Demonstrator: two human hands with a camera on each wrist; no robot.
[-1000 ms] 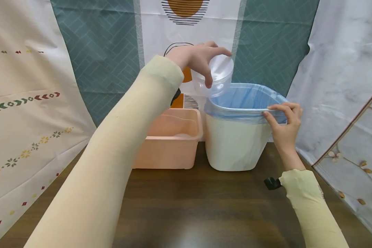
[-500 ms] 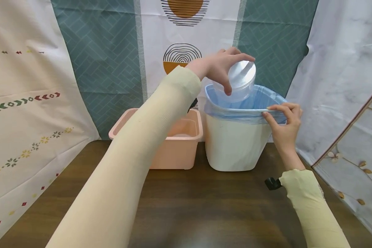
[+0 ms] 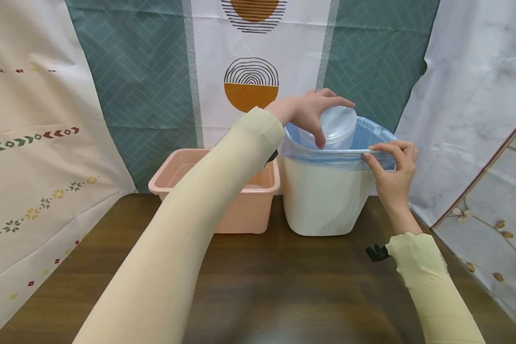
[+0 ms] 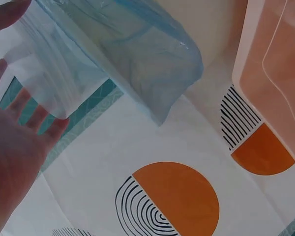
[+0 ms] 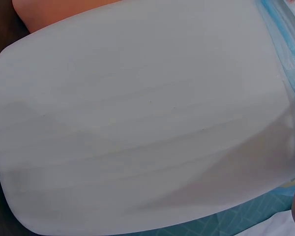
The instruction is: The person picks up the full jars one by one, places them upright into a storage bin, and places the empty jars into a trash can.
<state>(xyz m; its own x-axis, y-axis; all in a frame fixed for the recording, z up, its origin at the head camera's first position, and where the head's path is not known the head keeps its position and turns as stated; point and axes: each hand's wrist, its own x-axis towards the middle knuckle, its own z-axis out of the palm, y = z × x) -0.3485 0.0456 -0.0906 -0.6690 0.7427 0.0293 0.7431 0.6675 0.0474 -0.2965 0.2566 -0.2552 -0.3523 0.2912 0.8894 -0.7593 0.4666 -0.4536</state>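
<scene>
My left hand (image 3: pixel 310 113) grips a clear round plastic tub (image 3: pixel 340 125) from above, thumb on the near side and fingers across its top. The tub sits in the mouth of a white trash can (image 3: pixel 322 203), its lower part hidden behind the front rim. A blue plastic bag (image 3: pixel 375 136) lines the can and folds over its edge. In the left wrist view the tub (image 4: pixel 56 81) is beside the bag's folded edge (image 4: pixel 142 54). On the can's right side, my right hand (image 3: pixel 396 174) pinches the rim and bag between thumb and fingers.
A pink plastic basin (image 3: pixel 251 212) stands left of the can, partly covered by my left forearm; a pale thing lies inside. Both stand on a dark wooden table (image 3: pixel 284 286) against a patterned cloth (image 3: pixel 155 76). Cloths also hang at both sides.
My left hand has carried the tub rightward from beside the can to its opening, then lowered it below the rim's back edge. My right hand has stayed at the rim.
</scene>
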